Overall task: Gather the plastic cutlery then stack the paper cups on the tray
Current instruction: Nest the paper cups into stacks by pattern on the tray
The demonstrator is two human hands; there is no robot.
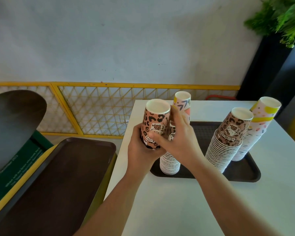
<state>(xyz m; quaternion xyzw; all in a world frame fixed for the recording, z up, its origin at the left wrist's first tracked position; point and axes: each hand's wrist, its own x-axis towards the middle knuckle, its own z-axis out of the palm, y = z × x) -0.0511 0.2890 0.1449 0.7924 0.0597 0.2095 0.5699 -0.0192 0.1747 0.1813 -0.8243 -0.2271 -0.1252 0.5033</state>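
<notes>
A dark tray lies on the white table and carries stacks of upside-down paper cups. I grip a leopard-print cup with my left hand from below, and my right hand also wraps it from the right, thumb on its front. It is held above a short stack of cups at the tray's left end. A pastel-patterned cup stack rises behind my right hand. A tall leopard-print stack and a yellow-and-pink stack stand at the right. No cutlery is visible.
A second brown tray rests on a lower yellow-edged surface at the left, next to a dark rounded chair back. A yellow lattice fence runs behind the white table. A plant in a dark planter stands at the far right.
</notes>
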